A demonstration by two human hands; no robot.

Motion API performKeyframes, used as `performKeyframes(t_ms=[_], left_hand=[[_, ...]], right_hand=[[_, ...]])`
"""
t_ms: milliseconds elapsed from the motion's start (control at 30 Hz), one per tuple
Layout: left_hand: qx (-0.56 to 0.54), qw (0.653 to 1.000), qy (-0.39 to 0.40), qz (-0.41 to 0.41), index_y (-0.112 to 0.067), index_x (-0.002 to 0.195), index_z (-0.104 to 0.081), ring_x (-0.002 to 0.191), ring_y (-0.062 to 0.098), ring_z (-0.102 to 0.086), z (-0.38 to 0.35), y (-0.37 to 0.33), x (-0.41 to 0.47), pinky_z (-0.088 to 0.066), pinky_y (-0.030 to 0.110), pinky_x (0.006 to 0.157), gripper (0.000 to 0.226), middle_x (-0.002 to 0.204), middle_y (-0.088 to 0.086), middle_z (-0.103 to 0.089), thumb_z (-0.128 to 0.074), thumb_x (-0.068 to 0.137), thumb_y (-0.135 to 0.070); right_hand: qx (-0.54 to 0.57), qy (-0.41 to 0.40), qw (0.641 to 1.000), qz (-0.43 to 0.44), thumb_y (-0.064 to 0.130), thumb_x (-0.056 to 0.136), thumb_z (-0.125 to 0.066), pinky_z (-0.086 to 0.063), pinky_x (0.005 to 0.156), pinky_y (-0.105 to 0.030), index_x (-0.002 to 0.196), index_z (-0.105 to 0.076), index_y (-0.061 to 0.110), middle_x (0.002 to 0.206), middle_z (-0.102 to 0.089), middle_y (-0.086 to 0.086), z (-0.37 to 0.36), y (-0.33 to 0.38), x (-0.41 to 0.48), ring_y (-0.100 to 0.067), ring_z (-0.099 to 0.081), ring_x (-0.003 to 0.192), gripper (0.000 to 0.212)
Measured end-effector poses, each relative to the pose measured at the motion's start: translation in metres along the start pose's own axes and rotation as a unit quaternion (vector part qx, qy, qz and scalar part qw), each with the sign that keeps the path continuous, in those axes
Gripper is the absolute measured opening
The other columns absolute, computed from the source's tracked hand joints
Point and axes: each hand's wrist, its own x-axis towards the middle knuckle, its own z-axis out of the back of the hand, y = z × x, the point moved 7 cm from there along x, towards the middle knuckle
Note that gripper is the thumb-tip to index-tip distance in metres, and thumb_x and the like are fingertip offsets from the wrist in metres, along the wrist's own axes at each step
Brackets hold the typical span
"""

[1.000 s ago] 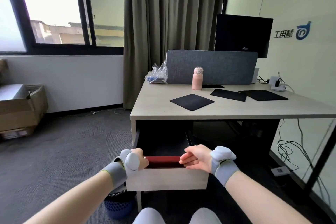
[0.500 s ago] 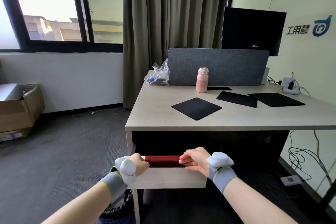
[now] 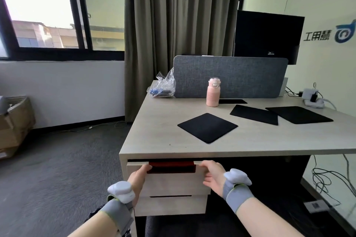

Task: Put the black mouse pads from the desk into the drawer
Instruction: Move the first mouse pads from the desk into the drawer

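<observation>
Several black mouse pads lie flat on the light wooden desk (image 3: 163, 121): one near the front (image 3: 207, 127), two overlapping at the right (image 3: 254, 114) (image 3: 298, 114), and a thin one (image 3: 232, 101) behind the bottle. Under the desk's front edge is the top drawer (image 3: 175, 184), with a red recess along its top and only a narrow dark gap above it. My left hand (image 3: 137, 177) holds the drawer front at its left side, thumb at the red recess. My right hand (image 3: 213, 175) grips the drawer front's upper right corner.
A pink bottle (image 3: 212, 92), a crumpled plastic bag (image 3: 160, 88), a grey divider panel (image 3: 231, 77) and a power strip (image 3: 313, 100) stand on the desk. A second drawer (image 3: 169, 205) sits below. Cardboard boxes (image 3: 13, 121) are at far left; cables (image 3: 327, 183) hang at right.
The drawer front stood well out from the desk a second ago; now it sits almost under the desk edge. Both hands stayed on it and moved forward with it.
</observation>
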Motion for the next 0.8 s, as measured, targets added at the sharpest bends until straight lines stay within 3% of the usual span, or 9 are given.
performKeyframes(t_ms=[67, 167, 200, 367, 467, 567, 667, 733, 800], left_hand=[[-0.052, 0.999, 0.007, 0.001, -0.015, 0.086, -0.052, 0.07, 0.015, -0.039, -0.006, 0.001, 0.007, -0.031, 0.025, 0.068, 0.034, 0.079, -0.003, -0.042, -0.057, 0.07, -0.045], [-0.099, 0.995, -0.002, -0.016, -0.019, 0.085, -0.058, 0.099, 0.018, -0.046, -0.017, 0.0, 0.023, -0.03, 0.026, 0.091, 0.028, 0.101, 0.001, -0.053, -0.059, 0.068, -0.041], [-0.105, 0.994, -0.011, -0.015, -0.02, 0.087, -0.059, 0.108, 0.02, -0.046, -0.02, 0.001, 0.029, -0.026, 0.027, 0.094, 0.024, 0.111, 0.002, -0.054, -0.059, 0.073, -0.04], [-0.144, 0.989, -0.02, -0.007, -0.005, 0.117, -0.056, 0.13, 0.029, -0.04, -0.03, 0.007, 0.051, -0.027, 0.033, 0.1, 0.049, 0.142, 0.02, -0.045, -0.05, 0.083, -0.041], [-0.11, 0.993, -0.026, -0.022, 0.006, 0.114, -0.053, 0.132, 0.037, -0.037, -0.032, 0.009, 0.053, -0.027, 0.038, 0.11, 0.05, 0.141, 0.029, -0.039, -0.051, 0.085, -0.035], [-0.116, 0.993, -0.012, -0.029, -0.01, 0.112, -0.059, 0.139, 0.028, -0.032, -0.037, 0.01, 0.054, -0.024, 0.029, 0.103, 0.039, 0.148, 0.018, -0.037, -0.051, 0.084, -0.037], [-0.108, 0.991, -0.077, -0.03, 0.006, 0.123, -0.051, 0.133, 0.039, -0.039, -0.022, 0.01, 0.049, -0.034, 0.036, 0.096, 0.051, 0.143, 0.027, -0.041, -0.051, 0.085, -0.028], [-0.091, 0.986, -0.139, -0.005, 0.007, 0.133, -0.046, 0.131, 0.041, -0.043, -0.008, 0.016, 0.043, -0.036, 0.044, 0.105, 0.053, 0.14, 0.028, -0.047, -0.049, 0.086, -0.018], [-0.095, 0.984, -0.145, 0.036, 0.005, 0.133, -0.047, 0.131, 0.039, -0.046, 0.0, 0.035, 0.037, -0.036, 0.045, 0.109, 0.051, 0.138, 0.024, -0.052, -0.047, 0.086, -0.014]], right_hand=[[0.035, 0.025, 0.999, -0.015, 0.013, 0.085, -0.056, -0.042, 0.096, -0.038, 0.079, -0.051, 0.014, 0.078, -0.047, -0.01, -0.001, 0.0, 0.008, -0.023, -0.048, 0.073, 0.007], [0.072, 0.033, 0.997, -0.014, 0.015, 0.083, -0.059, -0.039, 0.065, -0.027, 0.077, -0.049, 0.016, 0.07, -0.039, -0.003, -0.008, 0.002, 0.02, -0.016, -0.036, 0.059, 0.012], [0.079, 0.035, 0.996, -0.01, 0.015, 0.083, -0.06, -0.034, 0.066, -0.025, 0.08, -0.05, 0.016, 0.076, -0.041, -0.001, -0.011, 0.001, 0.027, -0.014, -0.036, 0.065, 0.011], [0.113, 0.055, 0.992, 0.012, 0.014, 0.084, -0.06, -0.017, 0.115, -0.031, 0.11, -0.055, 0.011, 0.132, -0.044, -0.008, -0.022, 0.003, 0.052, -0.015, -0.033, 0.125, 0.026], [0.139, 0.076, 0.987, 0.015, 0.016, 0.084, -0.06, -0.007, 0.121, -0.033, 0.121, -0.052, 0.008, 0.146, -0.033, -0.006, -0.025, 0.006, 0.061, -0.017, -0.018, 0.144, 0.038], [0.129, 0.093, 0.987, 0.013, 0.017, 0.084, -0.059, -0.023, 0.104, -0.025, 0.096, -0.056, 0.013, 0.126, -0.039, -0.003, -0.029, 0.007, 0.064, -0.013, -0.03, 0.125, 0.013], [0.12, 0.094, 0.988, 0.019, 0.018, 0.084, -0.059, -0.028, 0.068, -0.019, 0.085, -0.054, 0.016, 0.093, -0.043, 0.002, -0.026, 0.005, 0.058, -0.009, -0.04, 0.085, 0.005], [0.112, 0.069, 0.991, 0.026, 0.018, 0.083, -0.06, -0.031, 0.069, -0.021, 0.095, -0.053, 0.015, 0.09, -0.045, -0.002, -0.022, -0.002, 0.055, -0.012, -0.041, 0.076, 0.014], [0.104, 0.04, 0.994, 0.017, 0.017, 0.081, -0.061, -0.036, 0.081, -0.025, 0.105, -0.052, 0.016, 0.108, -0.046, -0.009, -0.018, -0.022, 0.055, -0.02, -0.046, 0.091, 0.026]])
